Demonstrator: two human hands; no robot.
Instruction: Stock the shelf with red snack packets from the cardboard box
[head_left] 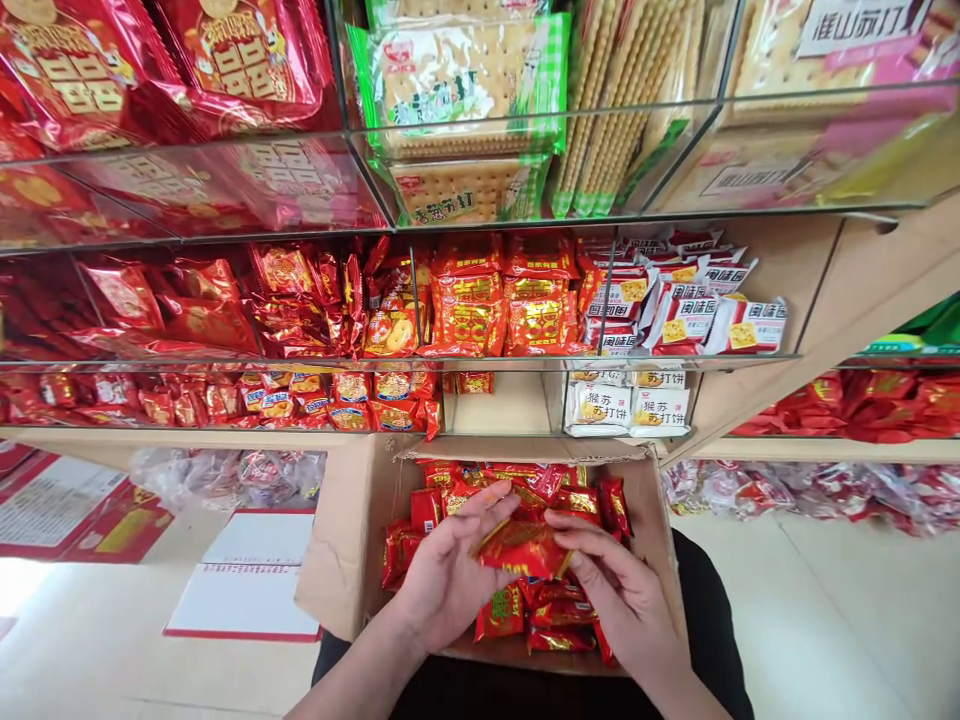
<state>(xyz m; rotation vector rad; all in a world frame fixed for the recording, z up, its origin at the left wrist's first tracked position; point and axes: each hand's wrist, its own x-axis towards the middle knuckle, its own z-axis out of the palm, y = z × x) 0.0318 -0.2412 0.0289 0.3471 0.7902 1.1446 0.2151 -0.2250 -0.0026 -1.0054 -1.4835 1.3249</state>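
Both hands are over an open cardboard box (341, 545) filled with red and gold wrapped packets (562, 612). A red packet (525, 548) is held level between them, above the others. My left hand (454, 570) supports its left end, palm partly up with the fingers curled around it. On the right end, my right hand (619, 590) pinches the packet between thumb and fingers. Directly beyond the box, a shelf compartment (504, 412) has a bare floor at its front and a few red packets at its back left.
Glass-fronted shelves (817, 290) stand ahead, stocked with red packets, white packets (630, 405) and large cracker packs (457, 85). Bagged goods (810, 490) lie beneath at the right. A white and red flat box (247, 590) is on the floor at left.
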